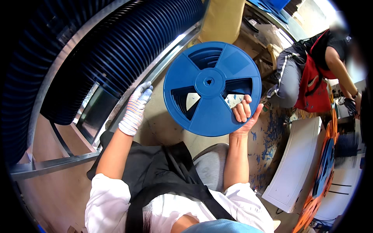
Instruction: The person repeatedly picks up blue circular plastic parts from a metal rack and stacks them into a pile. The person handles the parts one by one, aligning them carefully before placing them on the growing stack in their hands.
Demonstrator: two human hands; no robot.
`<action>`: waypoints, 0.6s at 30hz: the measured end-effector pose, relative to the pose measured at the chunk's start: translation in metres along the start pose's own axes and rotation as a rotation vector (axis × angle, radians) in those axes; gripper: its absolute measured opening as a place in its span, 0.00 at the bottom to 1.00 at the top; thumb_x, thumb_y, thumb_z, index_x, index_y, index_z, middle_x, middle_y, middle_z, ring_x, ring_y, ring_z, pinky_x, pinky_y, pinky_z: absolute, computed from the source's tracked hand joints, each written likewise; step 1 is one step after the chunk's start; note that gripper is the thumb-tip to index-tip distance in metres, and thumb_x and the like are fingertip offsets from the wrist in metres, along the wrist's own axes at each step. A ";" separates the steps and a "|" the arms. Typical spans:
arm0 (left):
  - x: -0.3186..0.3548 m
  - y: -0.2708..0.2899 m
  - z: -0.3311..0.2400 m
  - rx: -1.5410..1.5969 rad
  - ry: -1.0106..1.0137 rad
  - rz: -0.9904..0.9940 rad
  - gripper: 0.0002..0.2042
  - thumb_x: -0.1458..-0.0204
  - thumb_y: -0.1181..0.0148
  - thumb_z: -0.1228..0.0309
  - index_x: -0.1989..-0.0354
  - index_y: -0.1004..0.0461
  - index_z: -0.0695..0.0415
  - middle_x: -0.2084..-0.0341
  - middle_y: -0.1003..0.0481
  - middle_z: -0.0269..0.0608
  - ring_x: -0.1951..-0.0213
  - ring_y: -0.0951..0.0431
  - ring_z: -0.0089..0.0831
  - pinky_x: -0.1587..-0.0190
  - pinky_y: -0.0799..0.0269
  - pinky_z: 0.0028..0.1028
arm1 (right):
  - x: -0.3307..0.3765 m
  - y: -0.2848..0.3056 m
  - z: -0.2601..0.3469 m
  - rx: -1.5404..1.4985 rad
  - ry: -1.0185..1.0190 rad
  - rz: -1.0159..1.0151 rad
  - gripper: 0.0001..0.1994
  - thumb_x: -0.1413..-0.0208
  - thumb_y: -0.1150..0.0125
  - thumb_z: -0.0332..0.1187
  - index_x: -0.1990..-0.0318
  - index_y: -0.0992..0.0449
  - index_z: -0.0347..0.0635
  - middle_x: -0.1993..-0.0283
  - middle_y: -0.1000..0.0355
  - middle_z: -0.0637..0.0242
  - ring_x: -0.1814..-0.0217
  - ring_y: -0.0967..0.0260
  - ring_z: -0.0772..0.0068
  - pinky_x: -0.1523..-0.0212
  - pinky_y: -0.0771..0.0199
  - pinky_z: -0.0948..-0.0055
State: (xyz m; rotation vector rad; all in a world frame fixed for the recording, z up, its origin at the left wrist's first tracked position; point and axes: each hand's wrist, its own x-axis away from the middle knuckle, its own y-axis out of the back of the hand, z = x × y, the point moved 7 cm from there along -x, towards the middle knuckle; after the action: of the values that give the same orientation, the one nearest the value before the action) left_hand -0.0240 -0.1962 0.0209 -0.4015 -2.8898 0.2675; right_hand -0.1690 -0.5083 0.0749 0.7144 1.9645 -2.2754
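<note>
In front of me is a stack of round blue plastic reels (210,116), the top one facing up with a small hub hole and wedge-shaped windows. Several layered edges show through those windows. My bare right hand (244,114) grips the stack at its lower right, fingers hooked into a window and thumb outside the rim. Away from the reels, my left hand (136,108) wears a striped knit glove. Its fingers are stretched out beside the metal rail, holding nothing; I cannot tell whether they touch the rail.
Long rows of dark blue reels (132,46) lie on a metal frame (54,165) to my left. A yellow sack-like bundle (221,21) stands beyond. A person in a red apron (312,87) bends at the right, near a white cabinet (293,165) and orange reels (316,194). Blue scraps (268,134) litter the floor.
</note>
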 end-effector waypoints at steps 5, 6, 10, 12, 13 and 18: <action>0.012 0.007 -0.034 -0.197 -0.346 -0.150 0.16 0.44 0.45 0.76 0.47 0.29 0.60 0.60 0.29 0.31 0.62 0.33 0.18 0.54 0.34 0.19 | -0.016 0.000 -0.047 -0.083 -0.029 0.035 0.23 0.38 0.49 0.51 0.58 0.37 0.36 0.82 0.44 0.73 0.82 0.44 0.79 0.81 0.42 0.78; 0.016 0.007 -0.034 -0.212 -0.373 -0.143 0.15 0.44 0.45 0.76 0.47 0.29 0.60 0.61 0.29 0.31 0.63 0.33 0.17 0.55 0.33 0.19 | -0.019 0.002 -0.057 -0.082 -0.049 0.034 0.23 0.38 0.49 0.52 0.57 0.37 0.36 0.82 0.44 0.73 0.82 0.44 0.79 0.81 0.42 0.78; 0.032 -0.017 -0.020 -0.143 -0.235 0.041 0.19 0.43 0.45 0.75 0.43 0.35 0.61 0.62 0.29 0.33 0.66 0.32 0.17 0.57 0.31 0.20 | -0.023 0.006 -0.086 -0.039 -0.135 0.038 0.24 0.38 0.51 0.53 0.56 0.36 0.35 0.82 0.43 0.74 0.83 0.44 0.79 0.82 0.42 0.79; 0.034 -0.028 -0.001 -0.128 -0.016 0.139 0.28 0.44 0.41 0.68 0.37 0.43 0.62 0.57 0.31 0.38 0.57 0.32 0.22 0.50 0.34 0.23 | -0.020 0.003 -0.107 0.080 -0.194 0.031 0.24 0.38 0.51 0.54 0.55 0.36 0.36 0.82 0.43 0.74 0.83 0.44 0.80 0.82 0.42 0.80; 0.038 -0.036 0.010 -0.101 0.133 0.166 0.36 0.46 0.38 0.62 0.33 0.49 0.63 0.52 0.32 0.41 0.50 0.32 0.26 0.44 0.37 0.25 | -0.017 -0.001 -0.122 0.133 -0.226 0.049 0.24 0.37 0.52 0.53 0.55 0.36 0.36 0.82 0.43 0.74 0.83 0.44 0.80 0.81 0.41 0.80; 0.042 -0.033 0.051 -0.250 0.204 -0.038 0.49 0.53 0.31 0.63 0.30 0.62 0.62 0.39 0.42 0.60 0.37 0.41 0.42 0.36 0.45 0.33 | -0.005 -0.005 -0.154 0.297 -0.366 0.078 0.27 0.41 0.48 0.57 0.54 0.34 0.38 0.84 0.44 0.76 0.85 0.46 0.80 0.85 0.46 0.80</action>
State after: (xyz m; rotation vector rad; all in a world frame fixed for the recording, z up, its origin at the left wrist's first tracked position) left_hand -0.0837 -0.2225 -0.0134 -0.3883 -2.7307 -0.1357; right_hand -0.1185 -0.3628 0.0683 0.3461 1.4356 -2.4615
